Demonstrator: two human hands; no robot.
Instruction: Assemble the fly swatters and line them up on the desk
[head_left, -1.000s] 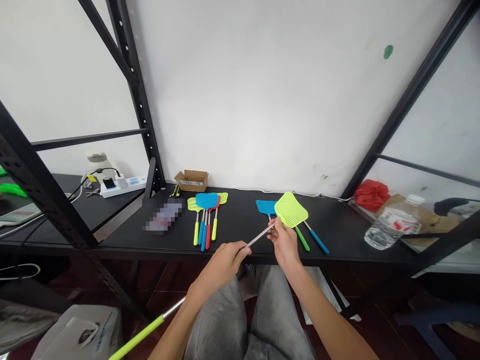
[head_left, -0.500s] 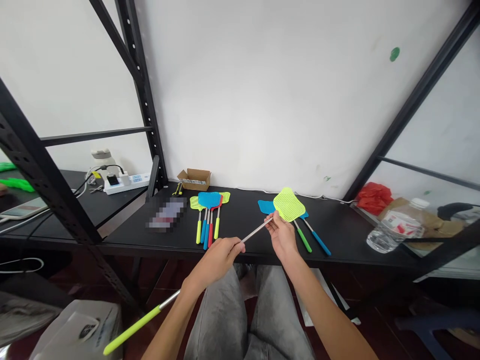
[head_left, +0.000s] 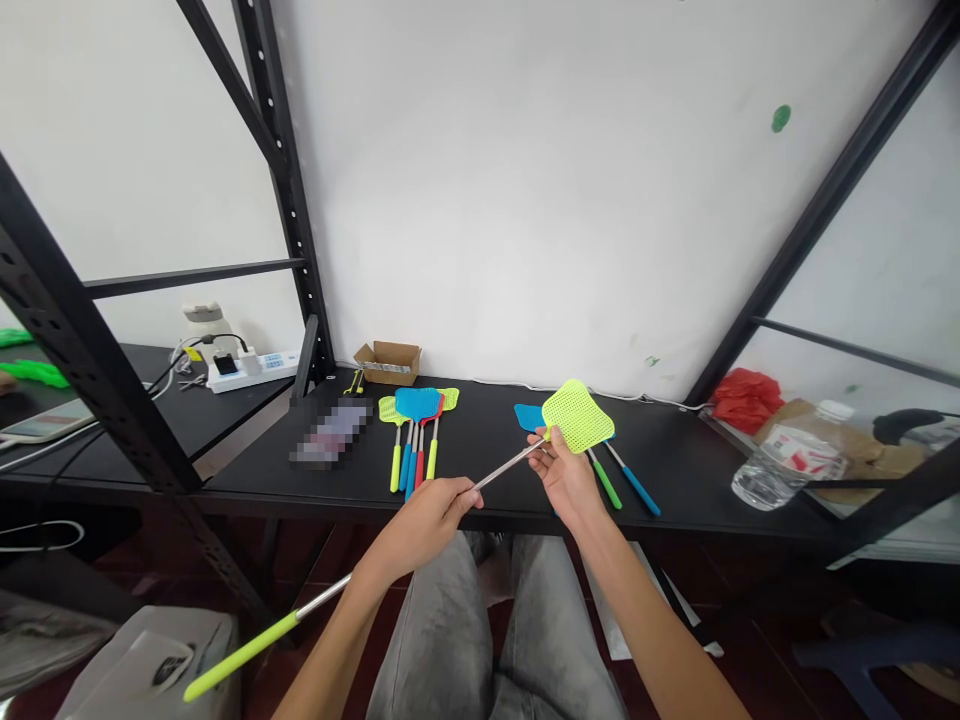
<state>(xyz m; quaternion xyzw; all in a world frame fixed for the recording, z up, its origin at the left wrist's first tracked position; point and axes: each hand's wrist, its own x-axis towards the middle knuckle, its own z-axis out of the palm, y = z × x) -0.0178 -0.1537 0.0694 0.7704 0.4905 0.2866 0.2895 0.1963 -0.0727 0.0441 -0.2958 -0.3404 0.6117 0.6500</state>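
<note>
A yellow-green fly swatter (head_left: pixel 577 416) with a long metal rod is held in both hands above the table's front edge. My left hand (head_left: pixel 431 515) is closed around the middle of the rod, and the swatter's handle sticks out beyond my left forearm at lower left. Just under the perforated head, my right hand (head_left: pixel 561 470) grips the rod. Behind it lie swatters with a green handle (head_left: pixel 606 484) and a blue handle (head_left: pixel 640 488); their heads are partly covered. Left of centre, several swatters in yellow-green, blue (head_left: pixel 418 403) and red lie side by side.
A small open cardboard box (head_left: pixel 388 362) stands against the wall, with a blurred-out item (head_left: pixel 331 434) in front of it. At right are a clear plastic bottle (head_left: pixel 791 455) and a red bag (head_left: pixel 748 397). A power strip (head_left: pixel 253 370) lies at left behind the black rack post (head_left: pixel 82 330).
My left hand has slid slightly left and down, and the swatter's handle end has moved further down-left. More rod shows between my hands. The head has turned a little.
</note>
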